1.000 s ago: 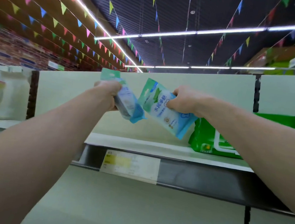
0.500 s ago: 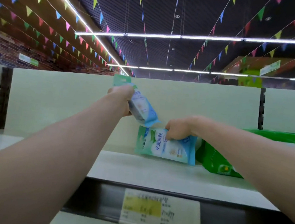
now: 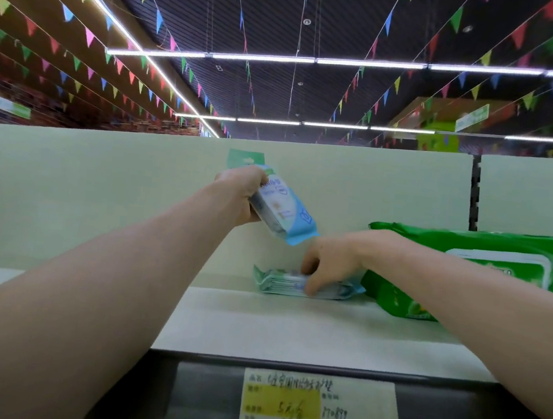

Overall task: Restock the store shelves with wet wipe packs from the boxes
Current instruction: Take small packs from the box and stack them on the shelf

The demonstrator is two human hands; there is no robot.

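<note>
Head view, looking up at a top shelf.

Dark slatted ceiling (image 3: 342,17) fills the upper half. It is crossed by light strips (image 3: 264,58) and strings of coloured pennants (image 3: 89,36).

Pale back panel (image 3: 97,196) stands behind the shelf, with a dark slotted upright (image 3: 474,194) at its right end.

Shelf (image 3: 289,328): pale flat board with a dark front rail.

Large green wipe pack (image 3: 489,264) lies on the shelf at right, against the back panel, with its white lid flap facing the camera.

Both bare forearms reach in from the lower corners.

Left hand (image 3: 240,193) is raised above the shelf, its fingers wrapped round a small blue-and-white wet wipe pack (image 3: 284,206). This raised pack is tilted: its green hang tab points up behind the hand and its blue sealed end points down to the right. It touches nothing else.

Right hand (image 3: 328,260) is lower, at shelf level. Its fingers and thumb are curled over a second small pack (image 3: 277,281), gripping it. That second pack lies flat on the shelf near the back panel, just left of the large green wipe pack. I cannot tell whether the two touch.

The blue end of the raised pack hangs just above the right hand's knuckles.

Price label (image 3: 317,412) sits on the front rail, white with a yellow block and handwritten characters too blurred to read.
</note>
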